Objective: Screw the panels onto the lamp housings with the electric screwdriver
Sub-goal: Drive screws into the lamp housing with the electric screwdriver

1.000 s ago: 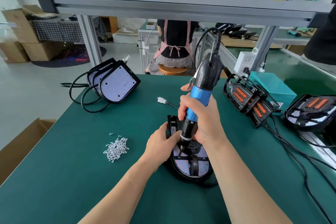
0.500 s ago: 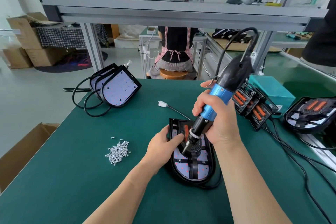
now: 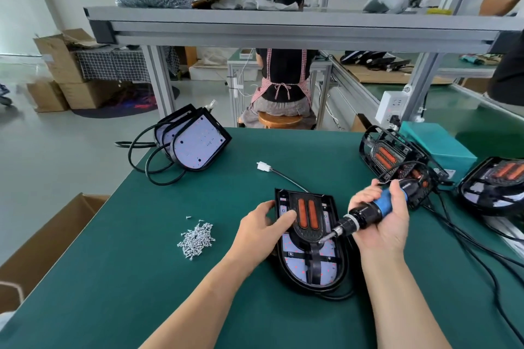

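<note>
The counter [image 3: 141, 278] carries one lamp housing [image 3: 309, 266] lying flat between the two hands. Its panel [image 3: 307, 217], black with two orange strips, is seated in the housing beneath the fingers of the left hand [image 3: 261, 231].

The left hand grasps the housing's near-side rim, thumb outside and fingers over the panel. The right hand [image 3: 382, 224] is wrapped round the blue grip of the electric screwdriver [image 3: 368, 214]. The tool lies steeply tilted, almost flat, with its bit [image 3: 326, 238] pointing away from the right palm at the panel's lower edge. Contact there cannot be confirmed, nor whether a screw is on the bit.

Likely hazards:
- Driving at this tilt may let the bit slip out of the screw head and score the LED board beside it.
- A screw started at an angle may cross-thread.
- A light left-hand hold may let the housing turn under torque.
- Loose screws [image 3: 197, 238] lie well outboard of the left hand, so reaching for them frees the housing.
</note>
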